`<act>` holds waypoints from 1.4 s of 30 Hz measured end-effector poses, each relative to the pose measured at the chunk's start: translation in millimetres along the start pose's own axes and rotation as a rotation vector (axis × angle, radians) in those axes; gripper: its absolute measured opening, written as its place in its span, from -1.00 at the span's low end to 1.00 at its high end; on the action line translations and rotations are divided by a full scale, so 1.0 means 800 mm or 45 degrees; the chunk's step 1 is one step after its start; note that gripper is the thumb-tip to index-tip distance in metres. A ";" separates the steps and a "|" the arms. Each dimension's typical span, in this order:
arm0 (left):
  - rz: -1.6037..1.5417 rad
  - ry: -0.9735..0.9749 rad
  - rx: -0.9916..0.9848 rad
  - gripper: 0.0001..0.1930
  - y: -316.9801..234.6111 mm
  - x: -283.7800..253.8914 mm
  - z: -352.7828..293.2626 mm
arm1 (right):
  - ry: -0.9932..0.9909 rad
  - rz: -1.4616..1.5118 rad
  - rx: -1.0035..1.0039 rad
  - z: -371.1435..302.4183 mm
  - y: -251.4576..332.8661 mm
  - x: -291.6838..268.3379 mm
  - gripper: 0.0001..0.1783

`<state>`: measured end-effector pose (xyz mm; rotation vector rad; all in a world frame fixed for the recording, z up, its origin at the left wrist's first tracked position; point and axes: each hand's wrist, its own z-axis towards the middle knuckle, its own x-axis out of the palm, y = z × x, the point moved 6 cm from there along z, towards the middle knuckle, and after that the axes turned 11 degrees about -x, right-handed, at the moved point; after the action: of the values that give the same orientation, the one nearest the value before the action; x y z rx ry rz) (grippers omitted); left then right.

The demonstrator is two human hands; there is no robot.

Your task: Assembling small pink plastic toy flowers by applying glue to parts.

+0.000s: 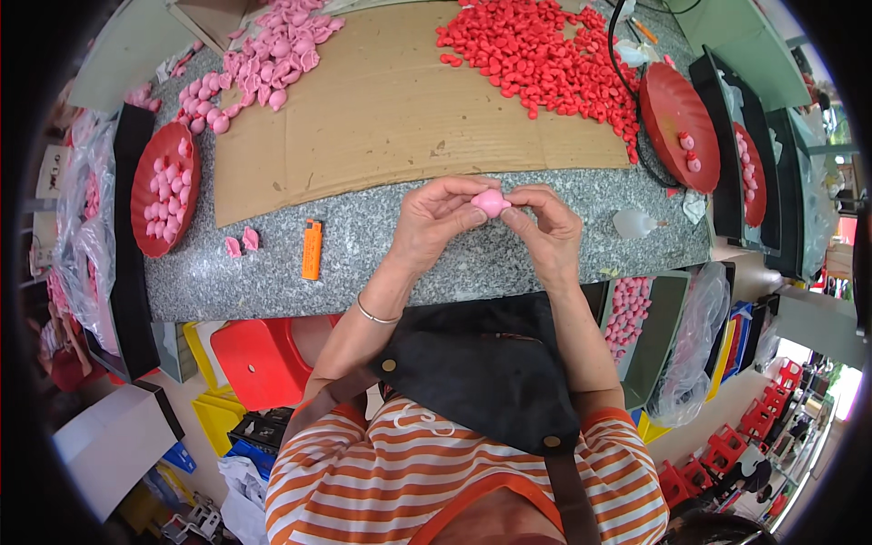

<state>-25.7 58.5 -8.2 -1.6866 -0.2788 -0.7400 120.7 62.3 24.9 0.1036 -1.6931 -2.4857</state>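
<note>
A small, glossy pink ball-shaped piece (491, 203) is pinched between the fingertips of both my hands, just above the grey speckled table. My left hand (434, 221) grips its left side with thumb and fingers. From the right, my right hand (550, 232) closes thumb and fingers on it too. The fingertips cover part of the piece, so its finer shape is hidden. Left of my left wrist lie an orange lighter-shaped object (312, 250) and two loose pink shell-like pieces (251, 239). A small translucent squeeze bottle (635, 223) rests right of my right hand.
Cardboard (363, 118) covers the table's far part, bearing heaps of pink pieces (286, 41) and small red pieces (554, 68). Red bowls stand left (143, 204) and right (668, 100); a black cable (615, 54) hangs near the right one. A drawer (658, 336) holds pink pieces.
</note>
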 end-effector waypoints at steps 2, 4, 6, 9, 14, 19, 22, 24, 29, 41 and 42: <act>0.025 -0.010 0.021 -0.71 0.002 -0.001 0.000 | -0.003 -0.002 -0.017 0.000 -0.001 -0.001 -0.82; 0.052 -0.023 0.044 -0.72 0.001 -0.001 0.000 | -0.007 -0.032 -0.024 0.000 -0.002 -0.001 -0.83; 0.089 -0.006 0.063 -0.70 -0.001 0.002 0.001 | -0.007 -0.012 -0.023 0.000 -0.004 -0.003 -0.83; 0.120 0.053 0.175 -0.71 -0.011 0.013 0.002 | -0.007 0.023 -0.004 0.002 -0.003 -0.004 -0.84; 0.308 -0.002 0.198 -0.70 -0.017 0.016 0.003 | 0.011 -0.003 0.003 0.005 -0.006 -0.007 -0.85; 1.102 -0.113 0.443 -0.66 -0.043 0.031 -0.004 | 0.108 -0.302 -0.141 0.012 0.010 -0.003 -0.84; 1.147 -0.170 0.411 -0.67 -0.039 0.032 -0.004 | 0.150 -0.406 -0.176 0.013 0.015 -0.001 -0.85; 1.195 -0.141 0.405 -0.68 -0.039 0.037 -0.006 | 0.129 -0.414 -0.219 0.011 0.016 -0.001 -0.82; 0.110 -0.061 0.137 -0.66 -0.004 0.014 0.001 | -0.163 -0.195 -0.198 -0.006 0.000 -0.015 -0.73; 0.081 0.060 0.032 -0.64 -0.004 0.025 0.003 | -0.016 -0.036 -0.093 -0.010 0.003 -0.003 -0.68; 0.152 0.107 0.009 -0.64 -0.006 0.026 0.003 | -0.003 -0.034 -0.069 -0.010 0.005 -0.004 -0.69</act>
<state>-11.4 57.8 8.2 -1.6459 -0.1210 -0.7179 124.9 54.2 25.4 0.1181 -1.6344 -2.5497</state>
